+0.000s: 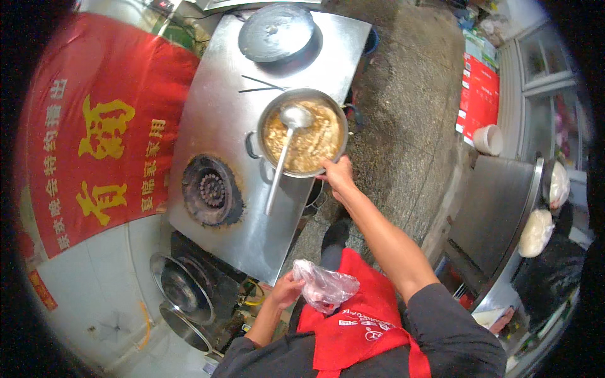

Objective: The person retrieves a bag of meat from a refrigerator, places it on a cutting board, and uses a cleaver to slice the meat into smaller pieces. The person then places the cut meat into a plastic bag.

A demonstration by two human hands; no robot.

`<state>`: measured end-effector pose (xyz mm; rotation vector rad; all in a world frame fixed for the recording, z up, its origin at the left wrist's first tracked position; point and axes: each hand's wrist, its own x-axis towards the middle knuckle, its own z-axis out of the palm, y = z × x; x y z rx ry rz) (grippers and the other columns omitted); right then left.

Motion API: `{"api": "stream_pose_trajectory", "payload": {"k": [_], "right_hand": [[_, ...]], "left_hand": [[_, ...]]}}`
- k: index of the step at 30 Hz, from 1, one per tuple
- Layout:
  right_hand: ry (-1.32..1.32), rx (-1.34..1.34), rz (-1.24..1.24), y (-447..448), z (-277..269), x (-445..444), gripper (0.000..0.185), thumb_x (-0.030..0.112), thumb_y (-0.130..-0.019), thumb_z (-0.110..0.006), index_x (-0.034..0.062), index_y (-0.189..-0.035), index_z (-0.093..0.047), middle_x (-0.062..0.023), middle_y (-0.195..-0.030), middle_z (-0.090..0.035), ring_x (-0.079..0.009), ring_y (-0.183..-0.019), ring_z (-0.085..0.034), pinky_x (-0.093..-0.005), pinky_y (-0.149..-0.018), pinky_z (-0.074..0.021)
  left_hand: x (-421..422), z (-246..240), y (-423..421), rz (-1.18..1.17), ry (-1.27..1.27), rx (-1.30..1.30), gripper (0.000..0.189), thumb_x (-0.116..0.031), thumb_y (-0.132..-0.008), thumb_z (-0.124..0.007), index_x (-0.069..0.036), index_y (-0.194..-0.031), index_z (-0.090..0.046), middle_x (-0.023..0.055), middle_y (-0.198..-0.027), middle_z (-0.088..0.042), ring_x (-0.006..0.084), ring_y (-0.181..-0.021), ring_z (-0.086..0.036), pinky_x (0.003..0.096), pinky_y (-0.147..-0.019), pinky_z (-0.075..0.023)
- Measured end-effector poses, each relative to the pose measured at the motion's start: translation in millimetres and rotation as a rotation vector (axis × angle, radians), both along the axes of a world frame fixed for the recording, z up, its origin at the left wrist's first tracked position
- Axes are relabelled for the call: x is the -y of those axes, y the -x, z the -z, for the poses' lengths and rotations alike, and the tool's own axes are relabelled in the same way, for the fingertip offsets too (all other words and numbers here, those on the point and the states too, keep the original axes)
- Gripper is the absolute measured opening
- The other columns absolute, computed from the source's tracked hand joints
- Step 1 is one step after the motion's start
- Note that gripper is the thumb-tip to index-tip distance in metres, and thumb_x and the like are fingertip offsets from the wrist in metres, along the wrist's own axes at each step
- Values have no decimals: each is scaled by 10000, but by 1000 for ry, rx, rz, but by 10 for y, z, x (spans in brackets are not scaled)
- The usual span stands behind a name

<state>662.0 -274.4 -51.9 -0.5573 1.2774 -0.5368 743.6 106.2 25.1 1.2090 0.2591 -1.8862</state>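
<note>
My right hand (pixel 338 177) grips the near rim of a round metal pot (pixel 260 137) on the stainless steel counter (pixel 222 113). Brownish food in liquid (pixel 321 137) fills the pot. A metal ladle (pixel 282 165) rests in it, its bowl on the food and its handle reaching over the rim towards me. In my left hand (pixel 288 289) is a clear plastic bag (pixel 326 286) with something pinkish inside, held in front of my red apron (pixel 364 335). Two dark chopsticks (pixel 259 89) lie on the counter just beyond the pot.
A round lidded pan (pixel 276 35) stands at the counter's far end. Left of the pot is a gas burner (pixel 211 190). Metal basins (pixel 182 288) stand at lower left. A red banner (pixel 108 127) hangs on the left; a white tub (pixel 489 140) stands at right.
</note>
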Motion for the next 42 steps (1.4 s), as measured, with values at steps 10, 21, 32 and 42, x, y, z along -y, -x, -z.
{"api": "stream_pose_trajectory", "payload": {"k": [10,21,32,42], "right_hand": [[-67,342,97,1719,579,-1112,601,337,-1064,-661,2,-1525,-474,-193,-1285,-674,-240,-836,-766,-347,-723,-635],[-516,-238,895,5253,1760,-5838,662,162,-1001,-707,38,-1566,-385,-163,-1255,-654,-262,-836,-752,-406,-745,-635],[-364,-944,1075,7810,4271,-6665,731,290,-1011,-714,134,-1611,-328,-126,-1385,-640,-303,-1167,-658,-416,-882,-570],[-177,-1319,1074,10161,5644,-5552,602,295,-999,-725,87,-1507,-481,-134,-1392,-653,-313,-1219,-643,-424,-988,-525]], "left_hand": [[490,414,402,86,24,122,565,-156,-1009,-671,-74,-1526,-459,118,-1477,-576,312,-1354,-564,530,-1152,-458],[205,775,1915,471,9,133,570,-166,-1006,-644,-31,-1523,-443,150,-1473,-569,340,-1337,-577,533,-1119,-475],[79,3507,4722,955,47,-111,387,-75,-1000,-659,-24,-1382,-622,76,-1274,-716,208,-1158,-686,391,-1028,-530],[499,4053,5818,1245,300,-114,391,-64,-962,-717,-25,-1347,-662,43,-1239,-739,158,-1098,-687,355,-1012,-520]]}}
